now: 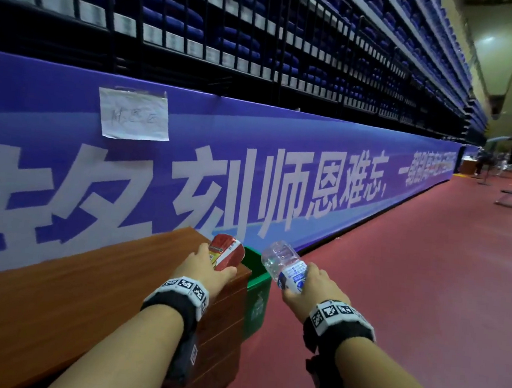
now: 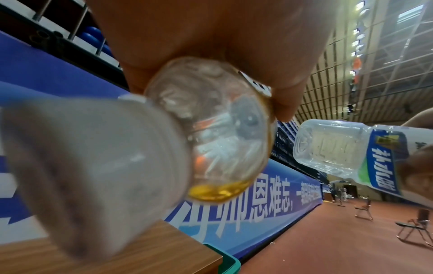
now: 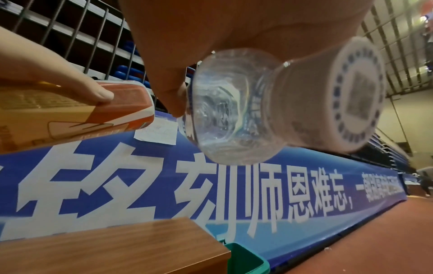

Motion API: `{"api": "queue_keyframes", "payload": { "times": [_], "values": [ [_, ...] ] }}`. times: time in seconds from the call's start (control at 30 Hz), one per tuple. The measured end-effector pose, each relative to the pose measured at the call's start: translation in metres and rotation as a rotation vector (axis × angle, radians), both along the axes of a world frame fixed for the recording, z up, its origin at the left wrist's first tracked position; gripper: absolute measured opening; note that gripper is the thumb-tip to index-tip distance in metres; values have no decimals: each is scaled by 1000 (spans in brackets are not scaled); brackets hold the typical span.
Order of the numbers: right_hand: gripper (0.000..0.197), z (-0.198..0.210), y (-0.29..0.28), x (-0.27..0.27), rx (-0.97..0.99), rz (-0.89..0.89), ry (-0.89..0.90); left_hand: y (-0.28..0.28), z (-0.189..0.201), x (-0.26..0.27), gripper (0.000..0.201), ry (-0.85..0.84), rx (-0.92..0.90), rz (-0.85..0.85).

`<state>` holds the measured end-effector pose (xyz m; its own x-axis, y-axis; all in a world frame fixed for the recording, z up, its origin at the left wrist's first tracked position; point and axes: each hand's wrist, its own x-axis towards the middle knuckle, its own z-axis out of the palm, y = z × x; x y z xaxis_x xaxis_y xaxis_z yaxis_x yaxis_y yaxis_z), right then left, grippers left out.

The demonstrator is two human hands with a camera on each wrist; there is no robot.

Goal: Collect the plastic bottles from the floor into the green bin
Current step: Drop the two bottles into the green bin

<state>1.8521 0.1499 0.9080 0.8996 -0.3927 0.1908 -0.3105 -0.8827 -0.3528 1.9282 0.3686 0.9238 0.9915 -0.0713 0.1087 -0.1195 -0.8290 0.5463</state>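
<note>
A red-labelled bottle [image 1: 225, 253] is clasped by the curled fingers of the left hand [image 1: 206, 270], and a clear bottle [image 1: 285, 267] with a blue-and-white label by those of the right hand [image 1: 308, 285]. Both are held bottom-forward, long axes tilted up and away, caps toward the wrists. The green bin [image 1: 256, 291] is seen ahead and below, against the end of the wooden cabinet [image 1: 82, 296]; the left hand is judged nearer its rim. A little amber liquid is left in the red-labelled bottle; the clear one looks nearly empty.

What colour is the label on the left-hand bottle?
Red with yellow on the left-hand bottle, held by the left hand; clearest in the head view.
</note>
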Motion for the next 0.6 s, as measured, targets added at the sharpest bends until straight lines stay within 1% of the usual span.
{"api": "queue_keyframes", "payload": {
  "times": [0.1, 0.17, 0.27, 0.33, 0.4, 0.53, 0.6],
  "values": [
    [44, -9, -19, 60, 6, 22, 33, -14, -12, 51, 81, 48, 12, 70],
    [45, -21, -26, 102, 21, 42, 30, -20, -19, 90, 82, 51, 4, 102],
    [45, -40, -34, 169, 37, 61, 39, -27, -32, 154, 78, 64, -14, 127],
    [45, -51, -41, 216, 42, 60, 34, -33, -43, 203, 75, 66, -26, 132],
    [45, -57, -49, 268, 30, 55, 35, -42, -52, 258, 77, 61, -55, 125],
    [46, -54, -73, 367, 12, 22, 72, -65, -65, 366, 71, 111, -89, 111],
    [48, -54, -88, 415, 11, -3, 60, -80, -70, 416, 69, 136, -101, 99]
  ]
}}
